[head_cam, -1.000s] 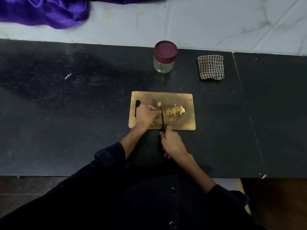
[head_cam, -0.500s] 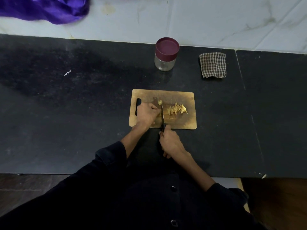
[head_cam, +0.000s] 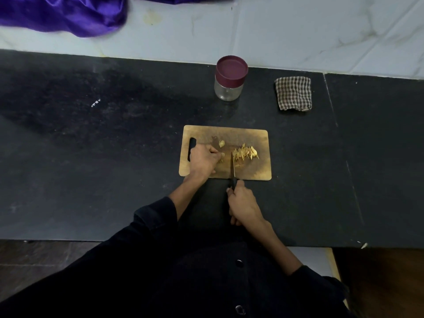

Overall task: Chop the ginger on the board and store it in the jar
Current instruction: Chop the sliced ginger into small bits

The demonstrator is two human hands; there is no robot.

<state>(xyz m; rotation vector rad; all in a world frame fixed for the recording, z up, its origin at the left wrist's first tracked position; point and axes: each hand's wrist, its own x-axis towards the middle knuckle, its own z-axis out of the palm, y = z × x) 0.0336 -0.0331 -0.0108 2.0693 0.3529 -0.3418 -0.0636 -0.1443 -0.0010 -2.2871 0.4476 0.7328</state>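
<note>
A wooden chopping board point(head_cam: 259, 136) lies on the black counter. On it my left hand point(head_cam: 203, 160) pinches a small piece of ginger point(head_cam: 222, 155) with curled fingers. My right hand point(head_cam: 244, 204) grips the black handle of a knife point(head_cam: 232, 167), whose blade stands on the board just right of that piece. A pile of chopped ginger point(head_cam: 245, 153) lies right of the blade, and a loose ginger bit point(head_cam: 221, 143) lies behind my left fingers. The glass jar point(head_cam: 230, 79), with its maroon lid on, stands behind the board.
A folded checked cloth point(head_cam: 293, 93) lies to the right of the jar. Purple fabric point(head_cam: 68, 14) hangs over the pale wall at the back left. The black counter point(head_cam: 91, 157) stretches wide to both sides, with its front edge near my body.
The knife blade has shifted slightly right, away from my left fingers, and sits beside the chopped pile. My left hand stays on the ginger piece. The camera has tilted a little.
</note>
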